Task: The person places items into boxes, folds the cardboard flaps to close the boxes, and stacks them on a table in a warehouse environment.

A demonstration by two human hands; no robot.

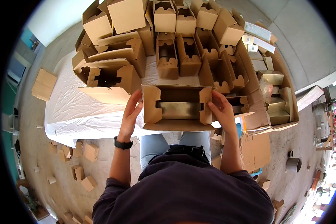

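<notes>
An open cardboard box [150, 98] lies lengthwise in front of me at the table's near edge, its notched inner flaps at both short ends. Inside it sits a shiny, gold-toned box [179, 110], partly covered by the flaps. My left hand [130, 114], below which a dark watch circles the wrist, is at the cardboard box's left end with fingers along its side. At the opposite end, my right hand [224, 112] grips the edge, thumb near the flap. The undersides of both hands' grip are hidden.
Several open cardboard boxes [167, 61] crowd the table's far side, some stacked. White cloth [78, 84] covers the table. At right, a large carton [257, 108] holds gold-toned boxes [278, 106]. Small cardboard pieces [91, 152] and a grey bucket [294, 164] are on the floor.
</notes>
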